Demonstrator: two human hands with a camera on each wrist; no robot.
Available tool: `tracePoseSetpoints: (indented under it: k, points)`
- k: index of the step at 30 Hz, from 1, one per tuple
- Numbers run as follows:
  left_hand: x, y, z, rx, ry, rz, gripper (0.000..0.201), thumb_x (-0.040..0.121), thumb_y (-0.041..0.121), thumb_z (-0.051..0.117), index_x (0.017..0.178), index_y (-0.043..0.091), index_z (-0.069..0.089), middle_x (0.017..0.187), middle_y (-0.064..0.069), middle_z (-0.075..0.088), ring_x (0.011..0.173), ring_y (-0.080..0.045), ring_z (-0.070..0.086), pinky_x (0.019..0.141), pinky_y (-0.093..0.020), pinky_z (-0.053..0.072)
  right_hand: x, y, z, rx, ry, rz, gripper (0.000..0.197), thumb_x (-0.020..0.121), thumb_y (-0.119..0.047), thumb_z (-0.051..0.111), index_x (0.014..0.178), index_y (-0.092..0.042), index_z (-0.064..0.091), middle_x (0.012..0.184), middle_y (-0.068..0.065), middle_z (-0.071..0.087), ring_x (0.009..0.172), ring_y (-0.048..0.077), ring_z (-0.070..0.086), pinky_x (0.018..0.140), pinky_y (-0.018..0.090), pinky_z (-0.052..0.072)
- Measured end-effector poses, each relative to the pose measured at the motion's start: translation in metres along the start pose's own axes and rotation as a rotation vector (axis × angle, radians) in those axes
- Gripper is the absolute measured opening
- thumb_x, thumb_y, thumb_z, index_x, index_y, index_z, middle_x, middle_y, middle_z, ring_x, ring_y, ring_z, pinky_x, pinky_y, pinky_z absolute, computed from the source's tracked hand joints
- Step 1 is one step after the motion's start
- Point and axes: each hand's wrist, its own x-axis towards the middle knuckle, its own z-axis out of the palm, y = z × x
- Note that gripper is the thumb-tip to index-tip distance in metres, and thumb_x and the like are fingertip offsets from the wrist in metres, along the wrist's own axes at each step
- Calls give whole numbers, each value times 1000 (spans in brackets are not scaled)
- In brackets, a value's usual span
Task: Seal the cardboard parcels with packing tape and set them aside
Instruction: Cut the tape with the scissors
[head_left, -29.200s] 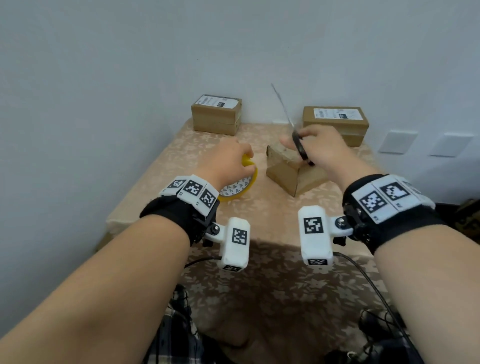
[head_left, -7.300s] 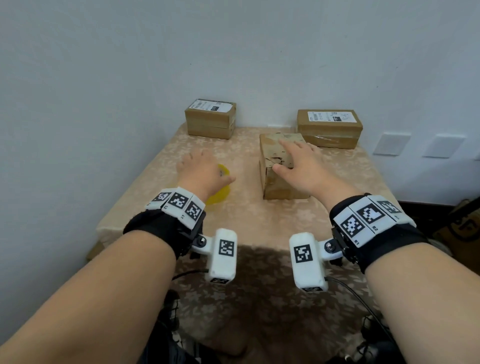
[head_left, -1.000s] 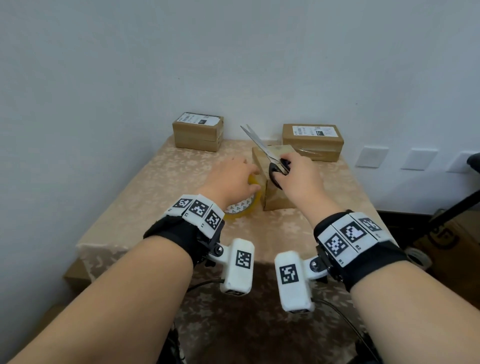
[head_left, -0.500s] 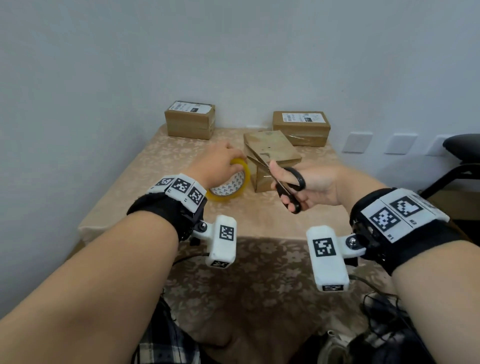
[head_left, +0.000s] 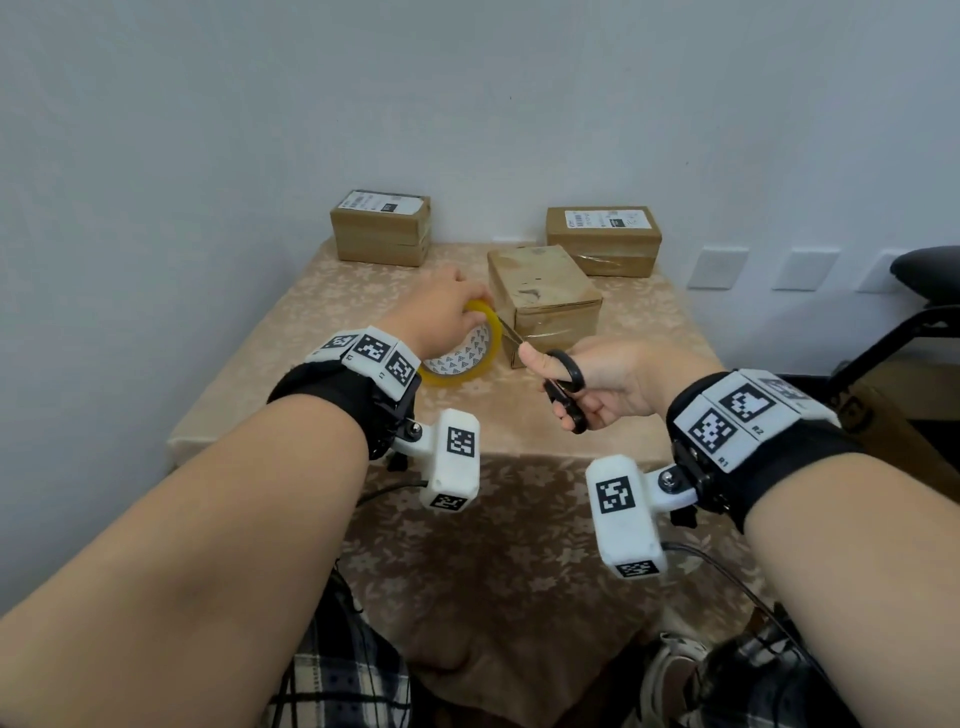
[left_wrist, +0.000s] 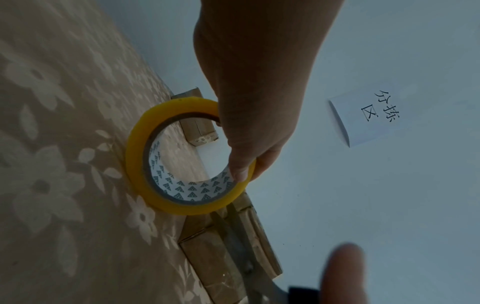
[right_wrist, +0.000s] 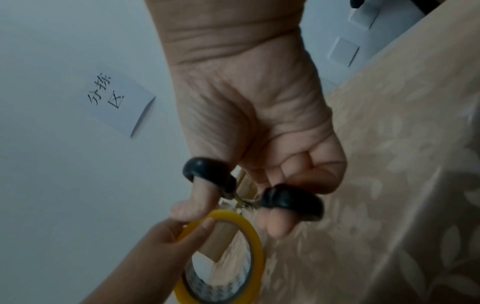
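A brown cardboard parcel (head_left: 545, 299) stands mid-table, with clear tape across its near face. My left hand (head_left: 439, 312) grips a yellow roll of packing tape (head_left: 462, 353) upright on the cloth just left of the parcel; the thumb presses the roll's rim (left_wrist: 239, 170). My right hand (head_left: 597, 384) holds black-handled scissors (head_left: 563, 384), thumb and fingers through the loops. The blades (head_left: 511, 332) point up-left between the roll and the parcel's near corner. In the right wrist view the scissors' loops (right_wrist: 291, 200) sit just above the roll (right_wrist: 233, 257).
Two labelled parcels stand at the back against the wall, one left (head_left: 382, 226) and one right (head_left: 602, 239). The table (head_left: 311, 332) has a floral beige cloth. A black chair (head_left: 924, 291) stands to the right. A paper sign (left_wrist: 369, 117) hangs on the wall.
My right hand has lowered the scissors from above the parcel and turned them, bringing the blades to the tape between roll and parcel. The left hand stays on the roll.
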Motion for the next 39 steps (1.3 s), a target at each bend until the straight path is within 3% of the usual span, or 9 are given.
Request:
tracePoseSetpoints:
  k: [10, 15, 19, 23, 26, 30, 35, 37, 39]
  points:
    - [0, -5, 1, -17, -7, 6, 31, 98, 31, 46, 127, 25, 55, 124, -7, 45, 122, -25, 37, 101, -37, 31, 22, -9, 24, 88, 116, -70, 63, 82, -69, 50, 97, -8, 54, 71, 8, 62, 58, 16, 62, 57, 24, 40]
    - [11, 1, -3, -123, 99, -51, 22, 98, 36, 43, 90, 19, 55, 92, 1, 56, 87, -16, 52, 72, -30, 37, 25, -7, 20, 76, 122, -94, 57, 82, -68, 52, 89, -11, 56, 76, 10, 57, 52, 13, 61, 58, 25, 42]
    - [32, 10, -14, -70, -46, -98, 12, 87, 20, 52, 77, 16, 48, 81, -4, 55, 78, -21, 51, 64, -29, 38, 27, -4, 13, 87, 123, -88, 60, 83, -66, 52, 96, -8, 55, 73, 9, 55, 51, 12, 62, 63, 27, 44]
    - [44, 16, -27, -84, -282, -237, 21, 90, 26, 53, 76, 11, 61, 75, -3, 61, 61, -16, 54, 55, -21, 43, 31, -1, 5, 82, 107, -104, 65, 80, -67, 55, 106, -9, 60, 78, 8, 49, 50, 11, 61, 70, 33, 45]
    - [51, 16, -35, -140, -401, -350, 26, 91, 29, 53, 78, 9, 65, 74, -4, 66, 62, -18, 59, 69, -30, 50, 33, 0, 4, 72, 126, -116, 68, 81, -66, 55, 111, -5, 60, 75, 8, 50, 52, 12, 61, 70, 33, 47]
    - [52, 16, -37, -125, -463, -399, 26, 92, 36, 51, 85, 14, 62, 98, -9, 67, 84, -24, 61, 89, -39, 50, 36, 2, 7, 80, 165, -156, 76, 82, -63, 56, 118, 5, 55, 73, 10, 54, 51, 13, 59, 69, 34, 45]
    - [50, 18, -27, -232, -454, -384, 22, 96, 22, 47, 89, 9, 63, 90, -6, 63, 64, -15, 57, 50, -22, 46, 36, 4, 8, 106, 174, -181, 74, 81, -61, 59, 117, 4, 55, 75, 10, 54, 53, 14, 58, 69, 35, 45]
    - [47, 20, -26, -154, -400, -346, 16, 95, 20, 51, 88, 11, 61, 87, -5, 59, 65, -14, 56, 48, -18, 46, 35, 4, 9, 115, 174, -184, 72, 81, -61, 59, 115, 2, 56, 75, 10, 54, 51, 13, 58, 69, 34, 44]
    - [47, 21, -26, 47, -412, -252, 20, 98, 19, 47, 105, 7, 62, 87, -6, 60, 74, -20, 57, 54, -15, 44, 34, 4, 10, 126, 166, -183, 68, 80, -62, 59, 108, 0, 57, 74, 10, 53, 48, 12, 56, 67, 33, 43]
